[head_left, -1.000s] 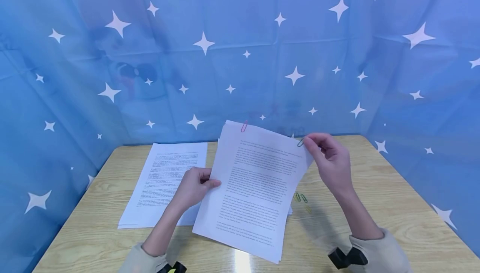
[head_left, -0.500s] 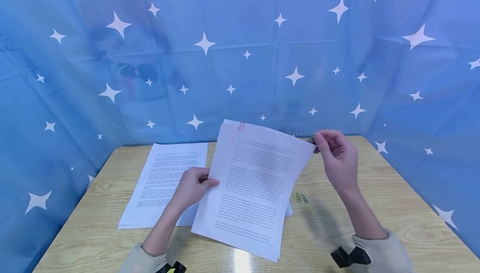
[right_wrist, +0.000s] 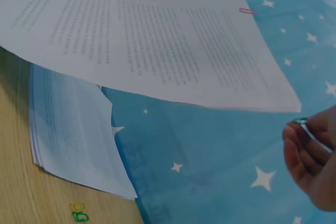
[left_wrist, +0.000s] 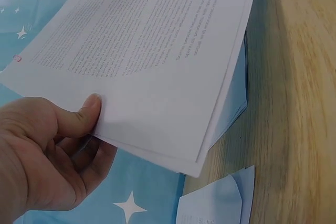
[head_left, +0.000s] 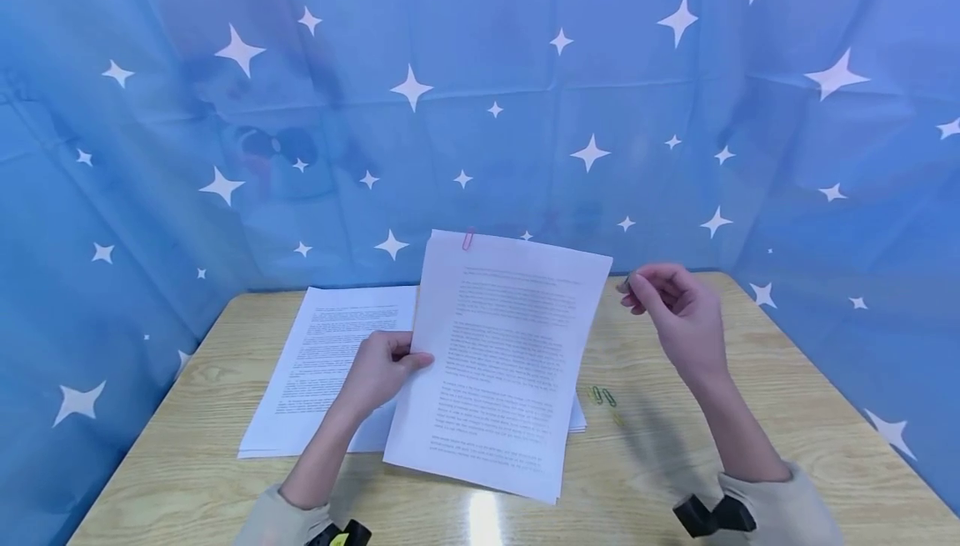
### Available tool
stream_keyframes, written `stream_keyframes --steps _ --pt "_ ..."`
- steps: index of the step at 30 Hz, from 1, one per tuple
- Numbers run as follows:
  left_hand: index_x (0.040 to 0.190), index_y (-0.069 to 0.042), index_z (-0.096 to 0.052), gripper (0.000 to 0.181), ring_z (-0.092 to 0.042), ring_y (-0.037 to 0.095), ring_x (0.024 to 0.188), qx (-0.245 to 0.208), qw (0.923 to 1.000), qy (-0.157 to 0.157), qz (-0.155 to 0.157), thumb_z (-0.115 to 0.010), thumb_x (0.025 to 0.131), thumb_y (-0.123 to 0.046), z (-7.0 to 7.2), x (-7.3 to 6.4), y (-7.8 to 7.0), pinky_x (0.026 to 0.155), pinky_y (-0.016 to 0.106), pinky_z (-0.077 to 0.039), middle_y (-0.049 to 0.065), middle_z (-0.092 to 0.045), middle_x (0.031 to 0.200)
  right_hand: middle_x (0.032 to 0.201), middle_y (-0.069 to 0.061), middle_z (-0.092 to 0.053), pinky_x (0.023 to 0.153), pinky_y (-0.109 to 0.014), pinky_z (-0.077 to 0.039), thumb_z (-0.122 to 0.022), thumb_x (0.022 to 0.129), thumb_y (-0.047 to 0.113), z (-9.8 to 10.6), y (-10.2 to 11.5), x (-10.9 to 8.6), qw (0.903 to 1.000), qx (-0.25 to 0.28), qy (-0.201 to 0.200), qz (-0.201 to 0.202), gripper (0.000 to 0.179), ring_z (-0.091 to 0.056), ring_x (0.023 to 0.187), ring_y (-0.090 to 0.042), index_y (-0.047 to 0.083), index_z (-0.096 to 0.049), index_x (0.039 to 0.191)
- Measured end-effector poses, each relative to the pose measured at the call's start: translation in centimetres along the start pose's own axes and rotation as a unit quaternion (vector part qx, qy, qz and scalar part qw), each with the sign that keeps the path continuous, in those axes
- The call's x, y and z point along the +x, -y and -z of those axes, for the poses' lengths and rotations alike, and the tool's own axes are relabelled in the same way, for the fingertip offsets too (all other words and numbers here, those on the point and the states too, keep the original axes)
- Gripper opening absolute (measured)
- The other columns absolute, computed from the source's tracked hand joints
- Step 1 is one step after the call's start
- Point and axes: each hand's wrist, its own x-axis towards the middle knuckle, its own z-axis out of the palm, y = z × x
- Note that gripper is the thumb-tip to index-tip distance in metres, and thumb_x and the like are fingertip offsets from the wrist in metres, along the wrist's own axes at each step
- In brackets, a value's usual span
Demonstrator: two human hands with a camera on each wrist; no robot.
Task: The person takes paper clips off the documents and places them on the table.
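My left hand (head_left: 385,371) pinches the left edge of a few printed sheets (head_left: 502,363), thumb on the front and fingers behind. The sheets are raised above the table, tilted toward me. A pink paper clip (head_left: 468,239) sits on their top edge near the left corner. Off the sheets' upper right corner, my right hand (head_left: 682,321) pinches a green paper clip (right_wrist: 300,121) between thumb and fingertips. In the head view that clip is mostly covered by the fingers. The right hand is apart from the paper.
A printed paper stack (head_left: 330,363) lies on the wooden table (head_left: 180,446) at left. Another stack (right_wrist: 73,129) lies partly hidden beneath the raised sheets. Loose green clips (head_left: 603,397) and yellow clips (head_left: 617,418) lie to their right. A blue starry curtain (head_left: 510,112) stands behind.
The green paper clip has come off the sheets' top right corner and stays in my right hand, which has moved right. The sheets have shifted slightly left and up in my left hand.
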Motion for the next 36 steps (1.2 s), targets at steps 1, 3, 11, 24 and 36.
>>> stream_keyframes --steps 1,3,11,24,36 --pt "0.104 0.0 -0.077 0.015 -0.065 0.016 0.068 -0.001 1.0 -0.001 0.003 -0.074 0.09 -0.002 0.0 0.0 0.0 0.062 0.031 -0.049 0.005 -0.074 0.082 0.088 -0.01 -0.072 0.068 -0.021 -0.055 -0.064 0.098 0.002 0.1 -0.1 -0.1 0.9999 -0.01 0.005 -0.006 0.016 -0.068 0.075 -0.016 -0.012 -0.062 0.104" --pt "0.106 0.001 -0.076 0.017 -0.065 0.016 0.069 -0.003 1.0 -0.004 0.008 -0.074 0.09 -0.002 0.1 0.0 0.0 0.063 0.032 -0.05 0.005 -0.074 0.083 0.088 -0.01 -0.072 0.067 -0.021 -0.055 -0.064 0.099 0.003 0.2 -0.4 -0.3 0.9995 -0.021 0.013 -0.018 0.017 -0.068 0.074 -0.014 -0.012 -0.062 0.105" --pt "0.103 0.001 -0.077 0.014 -0.066 0.017 0.071 -0.019 0.9997 -0.01 0.014 -0.073 0.091 -0.003 0.2 0.0 0.1 0.064 0.031 -0.05 0.006 -0.074 0.085 0.089 -0.006 -0.073 0.07 -0.026 -0.057 -0.066 0.098 0.006 0.2 -1.7 -1.5 0.9921 -0.068 0.07 -0.079 0.017 -0.069 0.075 -0.015 -0.009 -0.065 0.107" --pt "0.106 0.0 -0.076 0.015 -0.065 0.017 0.072 -0.021 0.9995 -0.008 0.023 -0.073 0.091 -0.004 0.2 0.1 0.0 0.066 0.032 -0.049 0.005 -0.074 0.085 0.089 -0.01 -0.071 0.068 -0.026 -0.056 -0.066 0.099 0.009 0.5 -3.0 -3.1 0.973 -0.133 0.156 -0.106 0.014 -0.069 0.076 -0.014 -0.003 -0.065 0.107" --pt "0.105 -0.001 -0.077 0.014 -0.063 0.017 0.072 -0.022 0.9994 -0.009 0.027 -0.073 0.091 -0.005 0.3 0.1 0.2 0.066 0.032 -0.047 0.004 -0.073 0.084 0.082 -0.006 -0.066 0.063 -0.03 -0.054 -0.068 0.097 0.009 1.2 -4.6 -4.2 0.9569 -0.183 0.201 -0.103 0.007 -0.063 0.069 -0.017 0.003 -0.066 0.101"
